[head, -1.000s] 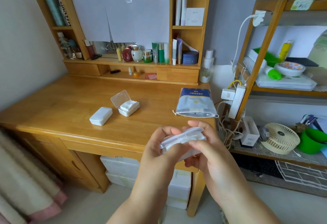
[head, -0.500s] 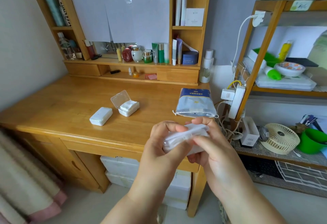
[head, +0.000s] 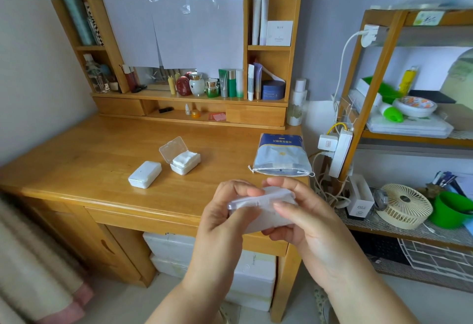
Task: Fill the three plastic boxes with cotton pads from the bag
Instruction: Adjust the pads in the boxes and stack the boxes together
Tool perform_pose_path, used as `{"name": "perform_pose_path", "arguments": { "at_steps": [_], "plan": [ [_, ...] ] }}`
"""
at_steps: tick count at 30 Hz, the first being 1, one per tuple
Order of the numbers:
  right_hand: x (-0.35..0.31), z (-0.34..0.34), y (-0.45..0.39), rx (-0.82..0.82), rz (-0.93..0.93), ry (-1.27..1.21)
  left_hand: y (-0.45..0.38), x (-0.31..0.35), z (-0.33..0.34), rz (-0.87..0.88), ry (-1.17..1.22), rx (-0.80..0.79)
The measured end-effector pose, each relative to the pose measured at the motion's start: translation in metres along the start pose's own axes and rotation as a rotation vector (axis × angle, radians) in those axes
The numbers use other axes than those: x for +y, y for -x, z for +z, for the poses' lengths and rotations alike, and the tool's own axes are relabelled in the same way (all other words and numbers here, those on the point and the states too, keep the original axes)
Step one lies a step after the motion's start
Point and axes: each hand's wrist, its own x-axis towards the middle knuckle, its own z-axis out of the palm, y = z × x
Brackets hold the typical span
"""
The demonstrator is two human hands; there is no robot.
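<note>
Both my hands hold one clear plastic box (head: 266,212) full of white cotton pads in front of the desk's near edge. My left hand (head: 225,218) grips its left end with the thumb on the lid. My right hand (head: 304,218) cups its right side, fingers pressing on the lid. On the desk a closed white box (head: 145,174) lies left of an open box (head: 184,160), whose clear lid stands up over a heap of pads. The blue and white cotton pad bag (head: 280,156) lies flat near the desk's right edge.
A wooden desk (head: 84,160) carries a shelf unit with cosmetics bottles (head: 225,85) along the back. A white bottle (head: 297,105) stands at the back right. To the right are a power strip (head: 340,155) with cables, a wooden rack, a small fan (head: 404,206) and a green cup (head: 448,211).
The lid of the held box has come down closer onto the pads as my fingers press it. Both hands shifted slightly right. The items on the desk have not moved.
</note>
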Motion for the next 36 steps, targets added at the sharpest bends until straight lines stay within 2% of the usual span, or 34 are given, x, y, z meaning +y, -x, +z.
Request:
{"name": "perform_pose_path", "arguments": {
  "at_steps": [6, 9, 16, 21, 24, 30, 36],
  "plan": [
    [-0.005, -0.011, -0.003, -0.05, 0.082, -0.087, -0.007, 0.006, -0.017, -0.069, -0.014, -0.235],
    [-0.006, -0.014, -0.004, -0.053, 0.086, -0.108, -0.007, 0.007, -0.021, -0.036, -0.049, -0.318],
    [-0.002, -0.012, -0.005, -0.047, 0.12, -0.162, -0.007, 0.01, -0.02, 0.012, -0.146, -0.278],
    [-0.003, -0.016, 0.0, -0.182, 0.158, -0.31, -0.007, 0.012, -0.024, 0.035, -0.202, -0.212],
    [-0.004, -0.014, 0.002, -0.161, 0.089, -0.234, -0.005, 0.015, -0.026, 0.093, -0.255, -0.197],
    [-0.004, -0.007, 0.006, -0.101, -0.137, 0.17, 0.002, 0.022, -0.027, 0.224, -0.34, -0.18],
    [0.0, -0.004, 0.008, -0.093, -0.221, 0.209, 0.006, 0.023, -0.024, 0.28, -0.371, -0.167]
  ]
}}
